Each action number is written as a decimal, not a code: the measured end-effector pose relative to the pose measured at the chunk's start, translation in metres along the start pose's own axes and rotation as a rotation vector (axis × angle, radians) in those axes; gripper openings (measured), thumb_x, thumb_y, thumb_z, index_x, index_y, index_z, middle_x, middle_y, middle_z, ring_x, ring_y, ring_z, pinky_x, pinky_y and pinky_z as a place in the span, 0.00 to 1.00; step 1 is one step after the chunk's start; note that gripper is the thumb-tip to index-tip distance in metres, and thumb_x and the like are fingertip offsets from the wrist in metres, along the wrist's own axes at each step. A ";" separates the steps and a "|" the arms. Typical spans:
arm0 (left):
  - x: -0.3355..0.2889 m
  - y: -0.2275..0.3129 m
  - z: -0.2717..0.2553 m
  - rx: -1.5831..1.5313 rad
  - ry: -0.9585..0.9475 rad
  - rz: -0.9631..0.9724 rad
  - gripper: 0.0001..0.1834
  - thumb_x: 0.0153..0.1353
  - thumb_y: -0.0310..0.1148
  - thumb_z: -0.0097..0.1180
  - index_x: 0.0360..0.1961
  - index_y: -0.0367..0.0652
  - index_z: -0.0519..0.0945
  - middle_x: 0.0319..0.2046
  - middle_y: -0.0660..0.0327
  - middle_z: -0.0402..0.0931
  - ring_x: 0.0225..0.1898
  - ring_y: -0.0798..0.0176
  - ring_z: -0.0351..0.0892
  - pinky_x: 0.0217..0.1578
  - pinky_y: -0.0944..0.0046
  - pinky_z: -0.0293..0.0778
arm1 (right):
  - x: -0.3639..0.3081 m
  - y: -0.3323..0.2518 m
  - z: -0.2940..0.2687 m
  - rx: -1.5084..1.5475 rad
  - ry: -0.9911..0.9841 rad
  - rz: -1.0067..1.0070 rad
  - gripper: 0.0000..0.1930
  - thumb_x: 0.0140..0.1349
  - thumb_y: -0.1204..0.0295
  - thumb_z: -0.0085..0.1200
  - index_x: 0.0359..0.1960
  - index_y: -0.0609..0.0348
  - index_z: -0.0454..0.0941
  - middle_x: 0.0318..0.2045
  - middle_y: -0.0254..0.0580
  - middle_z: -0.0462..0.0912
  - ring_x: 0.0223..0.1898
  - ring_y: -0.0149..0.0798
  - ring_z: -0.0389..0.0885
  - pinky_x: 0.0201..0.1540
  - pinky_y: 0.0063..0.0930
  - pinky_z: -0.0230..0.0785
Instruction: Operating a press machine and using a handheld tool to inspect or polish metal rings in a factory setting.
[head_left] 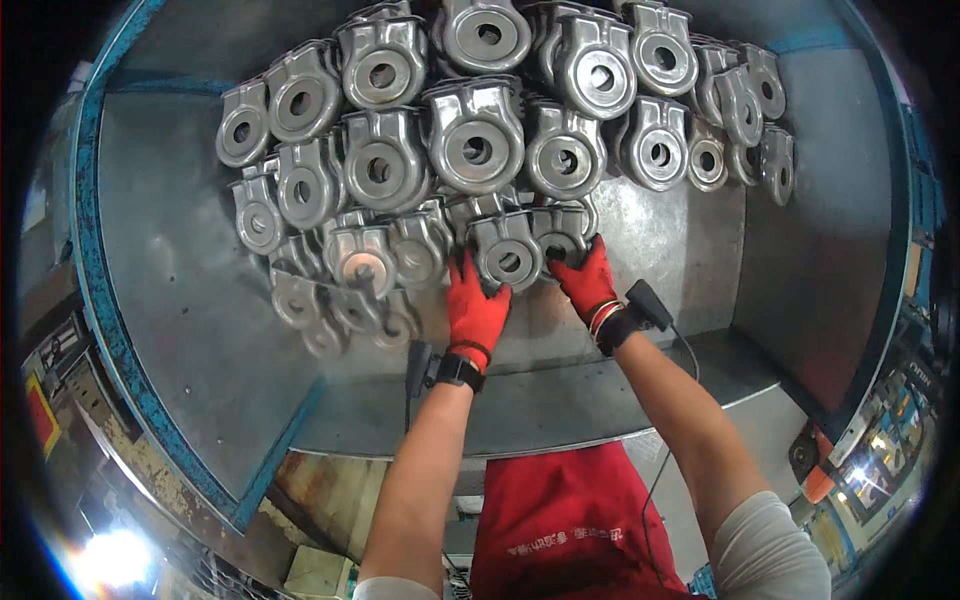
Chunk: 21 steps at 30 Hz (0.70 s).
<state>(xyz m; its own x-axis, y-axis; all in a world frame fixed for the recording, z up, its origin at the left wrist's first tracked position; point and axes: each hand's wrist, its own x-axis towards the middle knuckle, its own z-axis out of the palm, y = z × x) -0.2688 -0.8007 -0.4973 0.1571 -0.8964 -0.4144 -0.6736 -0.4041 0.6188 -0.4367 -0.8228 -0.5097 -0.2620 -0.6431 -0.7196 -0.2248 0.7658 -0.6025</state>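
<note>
Both hands are gloved in red, at mid-frame. The left hand (477,305) is laid flat, fingers spread, against the lower left edge of a grey casting (507,252). The right hand (585,275) is curled over the neighbouring casting (562,238), its fingertips hidden behind the rim. More castings (475,135) are piled across the upper frame on a metal tray (190,300); those at the lower left are blurred.

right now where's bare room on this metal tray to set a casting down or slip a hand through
Bare tray lies left of the casting pile, right of it near the far wall, and along the near edge behind both gloved hands, left hand and right hand. The centre and top are packed.
</note>
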 end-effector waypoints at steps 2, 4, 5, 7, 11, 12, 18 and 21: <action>-0.009 -0.008 -0.002 -0.120 0.089 -0.009 0.37 0.46 0.36 0.59 0.57 0.37 0.58 0.56 0.46 0.56 0.56 0.46 0.58 0.55 0.57 0.57 | -0.003 -0.012 -0.007 -0.296 0.120 -0.153 0.44 0.43 0.60 0.61 0.58 0.65 0.50 0.49 0.61 0.64 0.52 0.48 0.64 0.54 0.37 0.56; -0.010 -0.003 -0.012 -0.242 0.181 -0.031 0.36 0.47 0.34 0.59 0.56 0.36 0.58 0.54 0.46 0.59 0.52 0.47 0.64 0.53 0.59 0.61 | -0.008 -0.036 -0.017 -0.461 0.247 -0.522 0.38 0.46 0.61 0.59 0.56 0.63 0.55 0.49 0.59 0.64 0.52 0.51 0.62 0.54 0.39 0.53; -0.010 0.002 -0.016 -0.519 0.109 -0.114 0.30 0.52 0.34 0.54 0.56 0.38 0.60 0.52 0.52 0.62 0.52 0.51 0.65 0.52 0.58 0.62 | -0.004 -0.049 -0.020 -0.474 0.245 -0.525 0.38 0.46 0.61 0.59 0.56 0.63 0.55 0.49 0.59 0.64 0.52 0.51 0.62 0.54 0.39 0.53; -0.009 0.014 -0.026 -0.805 0.049 -0.201 0.25 0.57 0.34 0.50 0.55 0.41 0.62 0.50 0.57 0.65 0.51 0.55 0.66 0.51 0.58 0.62 | 0.004 -0.088 -0.019 -0.266 0.125 -0.822 0.33 0.49 0.61 0.56 0.55 0.62 0.58 0.49 0.55 0.65 0.53 0.51 0.62 0.54 0.39 0.54; 0.006 0.034 -0.031 -1.625 -0.087 -0.365 0.21 0.60 0.39 0.45 0.53 0.44 0.65 0.46 0.60 0.69 0.48 0.59 0.69 0.49 0.57 0.65 | 0.018 -0.181 0.009 -0.441 0.039 -1.099 0.31 0.51 0.60 0.54 0.54 0.63 0.60 0.49 0.53 0.67 0.52 0.50 0.63 0.55 0.37 0.55; 0.006 0.034 -0.039 -1.693 -0.111 -0.334 0.21 0.60 0.39 0.45 0.53 0.44 0.65 0.47 0.60 0.69 0.49 0.59 0.68 0.50 0.57 0.65 | 0.025 -0.194 0.022 -0.489 -0.005 -1.189 0.31 0.51 0.58 0.54 0.54 0.62 0.61 0.50 0.52 0.67 0.53 0.50 0.62 0.55 0.37 0.54; -0.103 0.027 -0.102 -0.937 -0.431 -0.304 0.30 0.59 0.35 0.50 0.60 0.41 0.55 0.52 0.60 0.64 0.51 0.69 0.64 0.51 0.69 0.59 | 0.050 -0.209 0.044 -1.054 0.021 -1.111 0.35 0.46 0.49 0.54 0.55 0.52 0.62 0.53 0.44 0.66 0.58 0.53 0.56 0.55 0.46 0.54; -0.183 -0.010 -0.195 -0.568 -0.952 -0.578 0.35 0.55 0.43 0.54 0.58 0.36 0.56 0.45 0.57 0.70 0.45 0.68 0.69 0.47 0.68 0.64 | 0.046 -0.221 0.047 -1.084 0.050 -1.109 0.36 0.45 0.48 0.54 0.54 0.53 0.63 0.52 0.44 0.67 0.56 0.54 0.59 0.53 0.45 0.56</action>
<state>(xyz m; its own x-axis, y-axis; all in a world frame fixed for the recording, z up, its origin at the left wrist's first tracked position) -0.1498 -0.6686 -0.2975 -0.4181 -0.1697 -0.8924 -0.2368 -0.9281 0.2874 -0.3549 -1.0217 -0.4260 0.4648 -0.8825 -0.0720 -0.8626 -0.4330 -0.2615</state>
